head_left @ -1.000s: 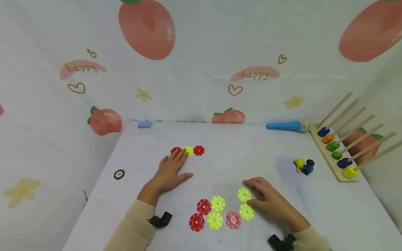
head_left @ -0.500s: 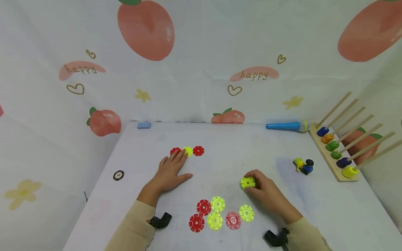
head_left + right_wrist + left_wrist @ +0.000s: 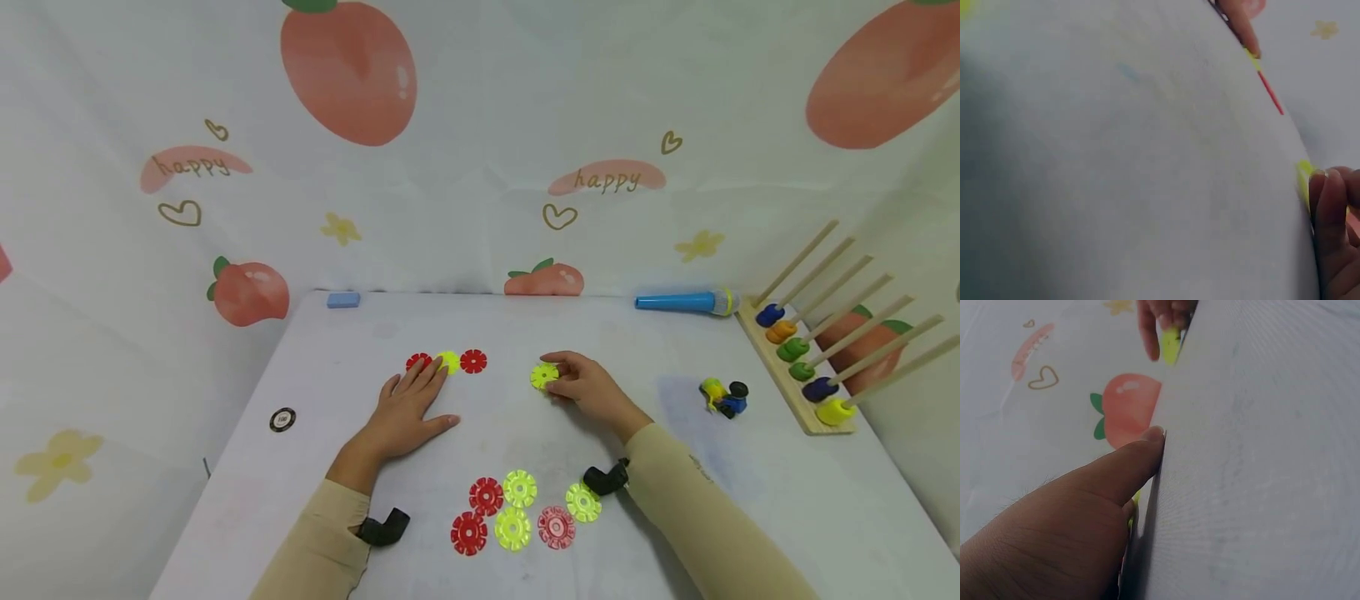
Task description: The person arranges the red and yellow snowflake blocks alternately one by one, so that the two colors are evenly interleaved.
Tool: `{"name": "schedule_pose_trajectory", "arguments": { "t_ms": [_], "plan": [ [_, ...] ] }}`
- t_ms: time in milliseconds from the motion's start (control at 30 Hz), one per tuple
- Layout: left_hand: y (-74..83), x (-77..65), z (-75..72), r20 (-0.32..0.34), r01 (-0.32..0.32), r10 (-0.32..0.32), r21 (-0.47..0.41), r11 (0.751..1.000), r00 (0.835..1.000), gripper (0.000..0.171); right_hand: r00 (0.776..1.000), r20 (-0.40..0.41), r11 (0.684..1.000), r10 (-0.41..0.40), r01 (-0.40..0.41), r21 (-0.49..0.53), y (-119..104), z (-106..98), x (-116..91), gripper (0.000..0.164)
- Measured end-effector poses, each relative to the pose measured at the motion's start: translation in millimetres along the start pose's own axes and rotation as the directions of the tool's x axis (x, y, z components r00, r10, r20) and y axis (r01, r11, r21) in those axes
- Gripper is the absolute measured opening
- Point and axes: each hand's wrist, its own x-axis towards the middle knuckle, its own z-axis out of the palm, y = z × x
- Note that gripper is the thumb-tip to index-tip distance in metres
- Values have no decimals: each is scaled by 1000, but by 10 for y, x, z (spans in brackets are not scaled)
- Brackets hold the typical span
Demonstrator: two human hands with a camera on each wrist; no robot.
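My right hand (image 3: pixel 592 390) pinches a yellow notched disc (image 3: pixel 543 377) between thumb and fingers, tilted and close over the white table. In the right wrist view, the edge of that yellow disc (image 3: pixel 1304 181) shows beside my fingertips. My left hand (image 3: pixel 408 412) lies flat with its fingers spread, fingertips on a red disc (image 3: pixel 417 361) and a yellow disc (image 3: pixel 450 362). Another red disc (image 3: pixel 473 361) continues that row to the right, apart from the held one. In the left wrist view, my left thumb (image 3: pixel 1116 469) stretches along the tabletop.
Nearer me lie two red discs (image 3: pixel 468 533), two yellow discs (image 3: pixel 513 528), a pinkish disc (image 3: pixel 557 527) and a yellow disc (image 3: pixel 582 503) partly under the right wrist mount. Around them are a black chip (image 3: pixel 282 419), blue block (image 3: pixel 343 300), toy microphone (image 3: pixel 686 302), small figures (image 3: pixel 724 397) and bead rack (image 3: pixel 798 375).
My right hand has picked up the upper yellow disc from the right-hand pair and carried it up and left toward the row. My left hand has stayed in place.
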Motion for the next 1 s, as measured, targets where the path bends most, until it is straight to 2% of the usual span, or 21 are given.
{"name": "schedule_pose_trajectory", "arguments": {
  "t_ms": [100,233,300,333,400,500,533,567,633,1000],
  "plan": [
    [0,-1,7,7,-4,4,4,1000,1000,90,1000,12,999,-1,1,-37,-41,69,86,48],
    [-5,2,20,10,-15,14,10,1000,1000,90,1000,10,994,-1,2,-110,-74,174,75,51],
    [-7,3,17,11,-12,12,9,1000,1000,90,999,20,977,-37,40,-211,-99,222,41,53],
    [-8,2,15,9,-10,10,6,1000,1000,90,997,39,956,-61,69,-284,-119,245,24,54],
    [-11,1,9,5,-6,6,1,1000,1000,90,991,86,877,-100,128,-463,-172,284,-11,59],
    [-19,3,15,-2,-9,9,-4,1000,1000,90,981,157,699,-115,192,-689,-245,329,-44,66],
    [-23,3,17,-3,-11,11,-4,1000,1000,90,979,173,652,-105,199,-732,-266,344,-47,68],
    [-26,1,17,-6,-13,13,-4,1000,1000,90,980,179,615,-89,196,-764,-285,358,-49,70],
    [-30,1,22,-9,-14,14,0,1000,1000,90,981,179,578,-77,191,-794,-317,389,-36,71],
    [-28,-2,25,-11,-13,13,14,1000,1000,90,977,207,534,-48,200,-821,-464,587,133,77]
  ]
}}
